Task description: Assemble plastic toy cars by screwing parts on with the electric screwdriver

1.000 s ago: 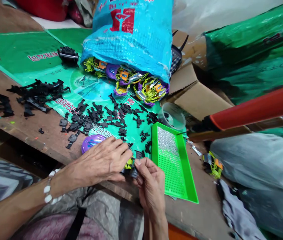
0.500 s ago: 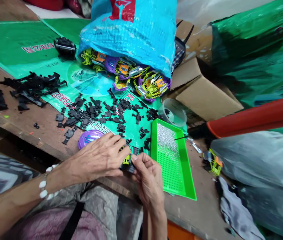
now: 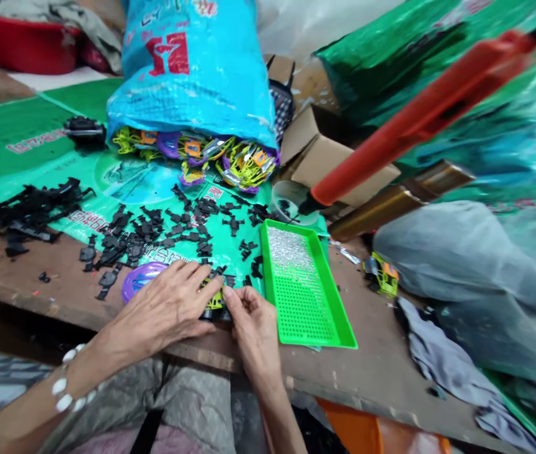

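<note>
My left hand (image 3: 168, 296), with a white beaded bracelet at the wrist, lies over a plastic toy car body (image 3: 213, 297) at the table's front edge, fingers curled over it. The body is yellow-green with black parts and is mostly hidden by my fingers. My right hand (image 3: 255, 320) pinches the right end of the same body between thumb and bent fingers; whether a small piece is in the pinch is hidden. A purple toy piece (image 3: 141, 281) shows just left of my left hand. Small black plastic parts (image 3: 138, 236) lie scattered beyond both hands.
Right of my hands sits a green tray (image 3: 350, 325) of small silvery pieces, with a clear tub (image 3: 308, 217) behind. A red tool (image 3: 405, 126) slants above the tray. A blue sack (image 3: 192, 88) spills toy bodies. A cardboard box (image 3: 338, 165) and black pile (image 3: 36, 208) flank it.
The camera view has shifted, so the table things sit further left. The red tool now appears more steeply tilted, its tip near the tub. Both hands remain on the toy car body.
</note>
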`<state>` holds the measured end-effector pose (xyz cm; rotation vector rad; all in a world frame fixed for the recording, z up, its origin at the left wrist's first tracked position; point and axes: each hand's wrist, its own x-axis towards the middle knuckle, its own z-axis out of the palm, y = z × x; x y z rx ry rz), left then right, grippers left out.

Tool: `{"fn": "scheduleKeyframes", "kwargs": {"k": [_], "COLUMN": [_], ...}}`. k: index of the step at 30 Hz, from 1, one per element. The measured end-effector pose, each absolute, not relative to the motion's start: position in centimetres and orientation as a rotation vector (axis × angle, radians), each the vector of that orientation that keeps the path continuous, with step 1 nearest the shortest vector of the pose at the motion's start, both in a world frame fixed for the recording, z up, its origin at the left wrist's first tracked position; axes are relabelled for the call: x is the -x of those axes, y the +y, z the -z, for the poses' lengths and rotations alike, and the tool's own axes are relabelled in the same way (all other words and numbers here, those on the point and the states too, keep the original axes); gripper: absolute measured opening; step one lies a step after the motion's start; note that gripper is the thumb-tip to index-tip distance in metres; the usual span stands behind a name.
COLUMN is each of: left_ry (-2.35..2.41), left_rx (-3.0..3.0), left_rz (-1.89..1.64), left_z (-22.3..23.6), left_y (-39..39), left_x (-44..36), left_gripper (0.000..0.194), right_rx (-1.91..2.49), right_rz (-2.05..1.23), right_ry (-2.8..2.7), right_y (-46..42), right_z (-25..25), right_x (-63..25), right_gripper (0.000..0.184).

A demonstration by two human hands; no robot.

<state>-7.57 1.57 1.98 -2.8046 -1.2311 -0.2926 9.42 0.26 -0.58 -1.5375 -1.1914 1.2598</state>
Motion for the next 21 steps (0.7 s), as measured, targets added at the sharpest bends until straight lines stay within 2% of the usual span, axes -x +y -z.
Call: {"fn": "scheduleKeyframes", "kwargs": {"k": [6, 10, 13, 16, 18, 19, 21], "left_ry": [-1.119, -0.976, -0.91, -0.876, -0.84, -0.821, -0.79], "left_rx": [2.703, 2.664, 2.667, 2.676, 2.672, 2.671, 2.671], "left_rz": [0.344, 0.455, 0.445, 0.393, 0.391, 0.397, 0.415], "left_z": [-1.0, -1.2, -1.6, -1.5, -1.2, -1.0, -0.6], "left_y": [1.6, 2.2, 2.4, 2.6, 2.7, 2.8, 2.9], "left_x": [7.9, 8.2, 8.5, 8.8, 8.9, 8.9, 9.1], "left_gripper": [0.063, 0.051, 0.038, 0.036, 0.036, 0.036, 0.036], "right_rx": [1.616, 1.629, 1.538, 1.282, 1.148, 1.086, 1.041], "right_rz": [-0.975, -0.626, -0.541, -0.517, -0.517, -0.532, -0.577], "right_ry": [-1.393, -1.318, -1.261, -1.258, -1.306, -1.333, -1.37], "right_y": [-0.4, 2.5, 6.6, 11.0, 13.1, 13.8, 14.3], "right_z": [-1.8, -4.2, -6.1, -7.9, -8.9, -9.3, -10.1], "right_x": [-12.4, -17.5, -20.1, -20.2, -19.2, -18.7, -17.6], "right_gripper": [0.037, 0.034, 0.054, 0.088, 0.099, 0.097, 0.072]}}
